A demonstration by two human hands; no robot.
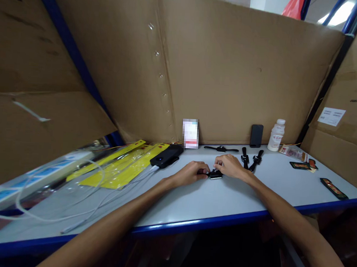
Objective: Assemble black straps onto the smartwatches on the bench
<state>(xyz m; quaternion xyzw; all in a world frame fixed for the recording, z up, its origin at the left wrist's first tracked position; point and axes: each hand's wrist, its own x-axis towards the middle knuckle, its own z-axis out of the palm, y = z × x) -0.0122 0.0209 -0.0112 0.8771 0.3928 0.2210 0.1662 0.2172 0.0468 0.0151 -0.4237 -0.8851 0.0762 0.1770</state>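
A black spokeshave (216, 175) lies low over the grey tabletop, its pale blade edge facing me. My left hand (192, 173) is closed around its left handle, fingers curled. From the other side my right hand (232, 166) pinches at the top of its middle part; the fingertips partly hide what they touch. Behind the hands a second spokeshave (221, 149) lies crosswise near the back wall. Two more, a spokeshave (245, 158) and a spokeshave (256, 160), lie at a slant just right of my right hand.
Yellow plastic-wrapped packs (119, 168), a black power bank (165, 156) with white cables and a power strip (41, 178) fill the left. At the back stand a blurred lit screen (190, 133), a dark phone (256, 135) and a bottle (276, 136). Small packets (333, 188) lie right.
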